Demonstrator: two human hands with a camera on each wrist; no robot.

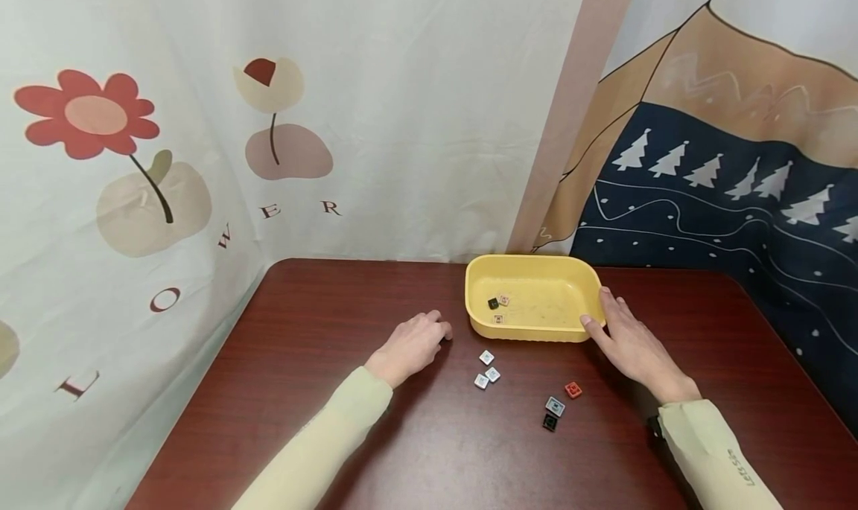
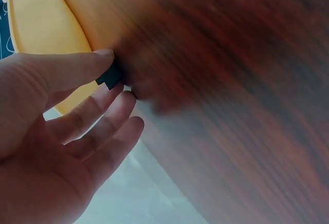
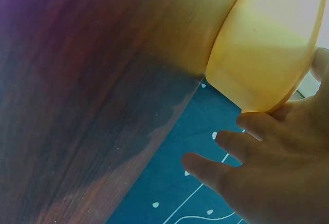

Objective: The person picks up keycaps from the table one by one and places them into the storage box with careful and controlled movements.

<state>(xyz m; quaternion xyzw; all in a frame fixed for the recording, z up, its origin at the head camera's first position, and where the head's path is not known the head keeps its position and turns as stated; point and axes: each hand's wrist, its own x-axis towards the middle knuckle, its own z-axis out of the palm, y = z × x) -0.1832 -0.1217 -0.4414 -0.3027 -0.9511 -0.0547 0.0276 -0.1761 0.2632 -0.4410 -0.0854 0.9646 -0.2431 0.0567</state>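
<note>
My left hand (image 1: 412, 344) is at the left of a yellow basin (image 1: 523, 333), over the table. Its thumb and index finger pinch a small black keycap (image 2: 109, 75), while the other fingers are loosely bent; in the head view the hand hides this keycap. At the basin's right end my right hand (image 1: 633, 342) holds the rim, thumb over the edge and fingers along the outer wall. Inside the basin's left half lie a black keycap (image 1: 493, 303) and two pale ones, one a pinkish keycap (image 1: 504, 300).
In front of the basin, several white keycaps (image 1: 492, 374) lie close together on the dark wood table (image 1: 322, 294). Farther right are a red keycap (image 1: 573, 390), a grey keycap (image 1: 555, 406) and a black keycap (image 1: 550, 422). Printed curtains (image 1: 415, 123) hang behind the table.
</note>
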